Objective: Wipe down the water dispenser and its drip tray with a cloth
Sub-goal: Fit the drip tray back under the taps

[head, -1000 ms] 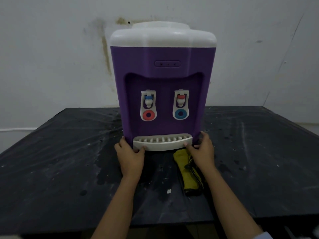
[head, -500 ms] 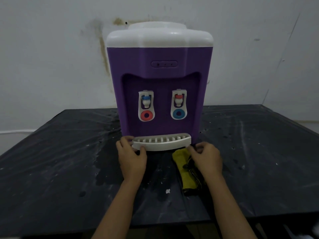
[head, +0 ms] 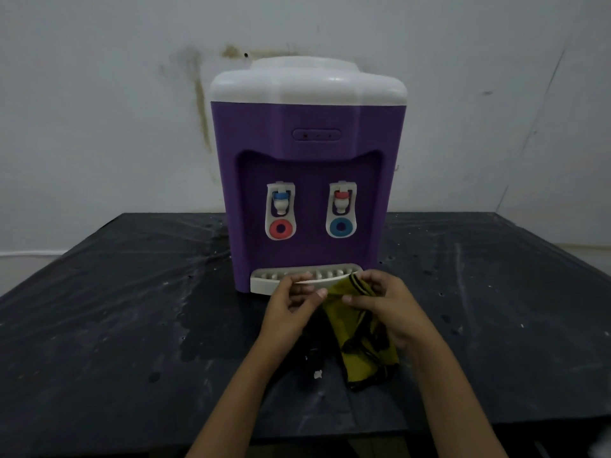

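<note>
A purple water dispenser [head: 307, 133] with a white top and two taps stands on a black table [head: 115, 309]. Its white slotted drip tray [head: 264, 282] juts out at the base. Just in front of the tray, both my hands hold a yellow cloth [head: 363, 345] with black stripes. My right hand [head: 386, 305] grips the cloth's upper part, lifting it off the table. My left hand [head: 291, 309] pinches the cloth's upper left edge. The cloth's lower end hangs down to the table.
The table surface is wet and streaked, with a small white scrap [head: 318, 374] near the front. A stained white wall [head: 99, 110] stands close behind the dispenser. The table's front edge lies near my forearms.
Both hands left the drip tray's ends. The right hand picked up the yellow cloth from the table and the left hand came across to pinch it. The view shifted, so the dispenser looks farther away.
</note>
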